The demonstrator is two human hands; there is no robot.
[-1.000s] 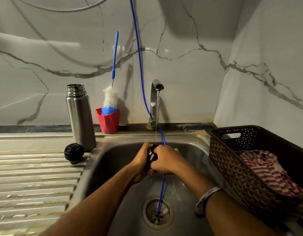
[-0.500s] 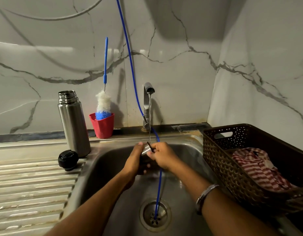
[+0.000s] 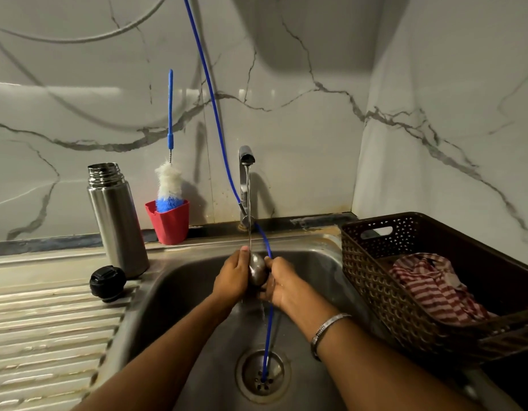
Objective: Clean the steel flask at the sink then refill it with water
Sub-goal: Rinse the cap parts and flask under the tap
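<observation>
Both my left hand (image 3: pixel 231 281) and right hand (image 3: pixel 282 284) clasp a rounded shiny steel cap (image 3: pixel 256 271) under the tap's (image 3: pixel 245 185) stream, over the sink (image 3: pixel 325 262); the cylindrical steel flask (image 3: pixel 115 221) stands open at its back-left corner.

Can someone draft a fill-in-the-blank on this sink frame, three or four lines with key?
1. Both hands, left and right, hold a small steel cup under the running ____.
2. The bottle brush stands in a ____ cup.
3. The steel flask stands open; its black cap lies on the ____.
4. The striped cloth lies in the brown ____.

Missing words: tap; red; drainboard; basket
</observation>
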